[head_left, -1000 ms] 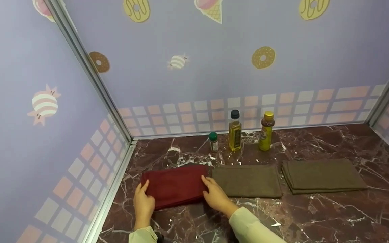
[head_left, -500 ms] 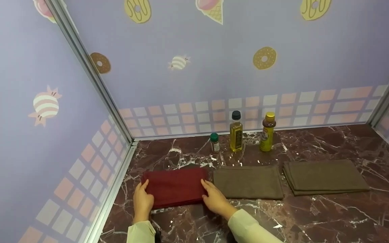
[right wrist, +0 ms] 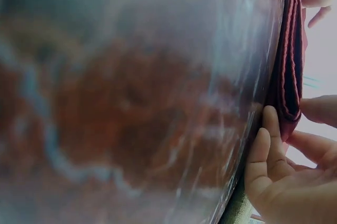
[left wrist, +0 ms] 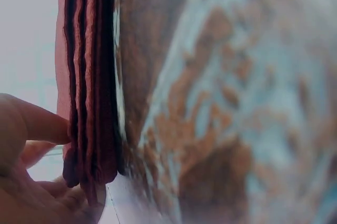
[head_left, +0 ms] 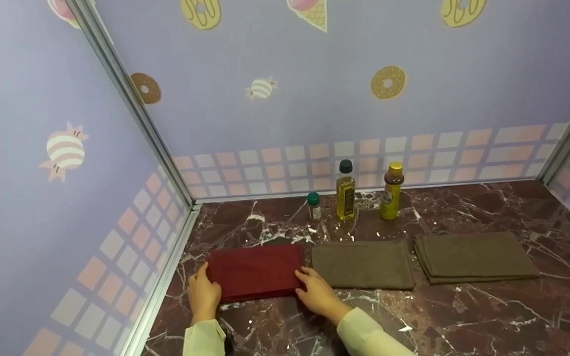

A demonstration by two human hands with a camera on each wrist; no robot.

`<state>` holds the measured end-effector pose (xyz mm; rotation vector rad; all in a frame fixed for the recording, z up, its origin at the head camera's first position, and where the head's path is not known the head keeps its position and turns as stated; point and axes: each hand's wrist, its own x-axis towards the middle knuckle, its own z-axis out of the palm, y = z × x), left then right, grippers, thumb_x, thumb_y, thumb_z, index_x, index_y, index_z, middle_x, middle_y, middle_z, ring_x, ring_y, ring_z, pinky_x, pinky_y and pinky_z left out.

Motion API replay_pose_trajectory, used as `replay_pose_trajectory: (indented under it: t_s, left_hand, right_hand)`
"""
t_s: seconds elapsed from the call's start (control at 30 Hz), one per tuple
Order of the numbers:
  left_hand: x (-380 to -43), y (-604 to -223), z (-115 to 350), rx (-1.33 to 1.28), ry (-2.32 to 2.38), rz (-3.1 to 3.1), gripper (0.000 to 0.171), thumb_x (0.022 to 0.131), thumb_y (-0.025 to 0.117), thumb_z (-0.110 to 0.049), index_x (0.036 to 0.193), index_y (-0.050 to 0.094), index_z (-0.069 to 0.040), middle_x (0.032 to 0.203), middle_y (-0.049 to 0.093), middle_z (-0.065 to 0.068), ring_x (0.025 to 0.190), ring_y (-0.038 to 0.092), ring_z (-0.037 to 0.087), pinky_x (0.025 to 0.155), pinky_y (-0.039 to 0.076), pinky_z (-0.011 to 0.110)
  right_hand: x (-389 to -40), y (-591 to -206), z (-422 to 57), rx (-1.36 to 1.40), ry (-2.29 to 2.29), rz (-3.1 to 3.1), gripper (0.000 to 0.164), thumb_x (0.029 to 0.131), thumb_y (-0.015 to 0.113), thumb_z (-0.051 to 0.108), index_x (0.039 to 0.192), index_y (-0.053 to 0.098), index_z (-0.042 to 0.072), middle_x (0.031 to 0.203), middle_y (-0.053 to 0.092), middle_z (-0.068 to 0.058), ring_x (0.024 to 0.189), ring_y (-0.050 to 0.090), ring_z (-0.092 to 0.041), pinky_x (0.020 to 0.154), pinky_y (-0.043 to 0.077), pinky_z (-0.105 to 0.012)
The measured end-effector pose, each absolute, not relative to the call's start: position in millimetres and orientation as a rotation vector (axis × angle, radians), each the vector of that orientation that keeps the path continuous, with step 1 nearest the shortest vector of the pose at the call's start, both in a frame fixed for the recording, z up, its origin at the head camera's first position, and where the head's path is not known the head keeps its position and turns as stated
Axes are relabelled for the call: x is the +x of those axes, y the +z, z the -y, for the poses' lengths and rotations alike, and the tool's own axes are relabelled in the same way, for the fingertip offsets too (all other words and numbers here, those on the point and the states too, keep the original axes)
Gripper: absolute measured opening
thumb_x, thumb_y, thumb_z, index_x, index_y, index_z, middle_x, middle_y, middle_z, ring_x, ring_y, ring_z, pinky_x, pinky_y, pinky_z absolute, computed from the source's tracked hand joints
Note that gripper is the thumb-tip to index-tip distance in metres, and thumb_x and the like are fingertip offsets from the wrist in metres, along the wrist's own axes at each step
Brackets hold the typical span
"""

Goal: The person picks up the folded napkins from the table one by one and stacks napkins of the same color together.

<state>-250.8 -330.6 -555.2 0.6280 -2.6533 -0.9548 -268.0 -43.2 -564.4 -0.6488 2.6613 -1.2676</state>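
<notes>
A folded dark red cloth [head_left: 257,271] lies flat on the marble-patterned tabletop, its layered edge facing the person. My left hand [head_left: 204,290] is at its left end, fingertips touching the side edge. In the left wrist view the thumb [left wrist: 46,126] rests against the stacked folds, with other fingers around the corner, partly hidden. At the right end my right hand [head_left: 318,292] touches the edge. Loosely extended right fingers [right wrist: 271,145] lie by the folded corner in the right wrist view. Right of the red cloth lies a folded olive-brown cloth [head_left: 364,265].
Another folded olive-brown cloth [head_left: 475,256] lies farther right. Behind stand a small green-capped jar [head_left: 314,206], a dark-capped bottle of yellow oil [head_left: 345,193] and a yellow-capped bottle [head_left: 391,194]. A patterned wall [head_left: 82,198] borders the left side.
The red cloth's front edge has come down flatter and straighter. My left hand has slid a little left, its fingertips off the top onto the side edge. The right hand has shifted slightly nearer the person.
</notes>
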Motion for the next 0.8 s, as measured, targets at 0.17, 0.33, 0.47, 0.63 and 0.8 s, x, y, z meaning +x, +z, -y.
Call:
replay_pose_trajectory:
  t_s: [0.17,0.33,0.47,0.63,0.8]
  left_hand:
    - [-249.7,-553.0,330.6,0.649,-0.884,2.742,0.052,0.092,0.05,-0.002,0.144,0.045,0.002,0.13,0.049,0.038,0.111,0.051,0.055,0.093,0.041,0.063]
    - [-245.0,-554.3,324.7,0.645,-0.791,2.751,0.049,0.094,0.053,-0.006,0.142,0.046,0.002,0.13,0.05,0.035,0.112,0.049,0.056,0.091,0.041,0.065]
    - [-243.4,-551.3,309.2,0.631,-0.722,2.722,0.054,0.099,0.054,-0.021,0.147,0.041,0.001,0.146,0.039,0.03,0.133,0.032,0.052,0.103,0.028,0.069]
    - [-254.1,-539.9,276.6,0.536,-0.69,2.726,0.067,0.101,0.051,-0.035,0.155,0.029,-0.003,0.161,0.015,0.025,0.148,-0.003,0.046,0.11,-0.009,0.069]
    - [-264.4,-534.3,239.0,0.4,-0.673,2.735,0.069,0.101,0.051,-0.04,0.156,0.028,-0.006,0.162,0.015,0.02,0.149,-0.005,0.043,0.11,-0.01,0.069]
  right_hand:
    - [-268.8,-564.4,40.2,-0.653,-1.286,-2.66,0.05,0.094,0.063,0.011,0.137,0.052,-0.01,0.145,0.044,-0.027,0.133,0.042,-0.046,0.109,0.035,-0.054]
    - [-265.6,-568.6,32.5,-0.643,-1.34,-2.677,0.055,0.091,0.065,0.011,0.142,0.049,-0.005,0.141,0.046,-0.028,0.124,0.052,-0.044,0.104,0.04,-0.055]
    - [-266.6,-567.2,18.0,-0.579,-1.409,-2.755,0.062,0.091,0.065,0.01,0.149,0.044,0.005,0.144,0.043,-0.027,0.104,0.061,-0.037,0.093,0.048,-0.055]
    - [-278.4,-557.4,-10.3,-0.43,-1.377,-2.928,0.066,0.09,0.068,0.014,0.151,0.044,0.016,0.158,0.027,-0.019,0.13,0.044,-0.047,0.101,0.036,-0.066]
    - [-292.5,-549.5,-42.2,-0.321,-1.289,-3.023,0.068,0.089,0.069,0.018,0.152,0.042,0.017,0.163,0.014,-0.018,0.145,0.018,-0.046,0.106,0.02,-0.073]
